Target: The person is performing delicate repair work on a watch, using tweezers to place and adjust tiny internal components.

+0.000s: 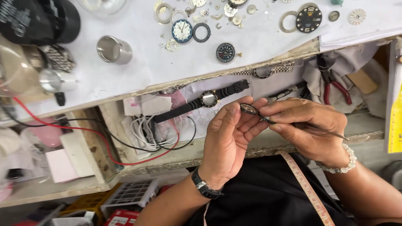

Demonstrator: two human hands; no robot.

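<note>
While the red wire (83, 129) trailed off the worktop (138, 71) edge at the left, the left hand (228, 142) pinched a small round watch part (249, 109) between thumb and fingertips, its grip narrow. Just right, the right hand (307, 127) was closed on slim tweezers (293, 125), tips at the part's rim. A slip there could, I'd say, flick the part into the clutter below. Low down, a red box (123, 217); far right, a yellow strip (395, 125).

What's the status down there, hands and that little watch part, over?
Left hand pinching small round watch part at fingertips. Right hand holding thin pointed tool, tip at the part. Black-strapped watch lies just behind; nothing between.
</note>
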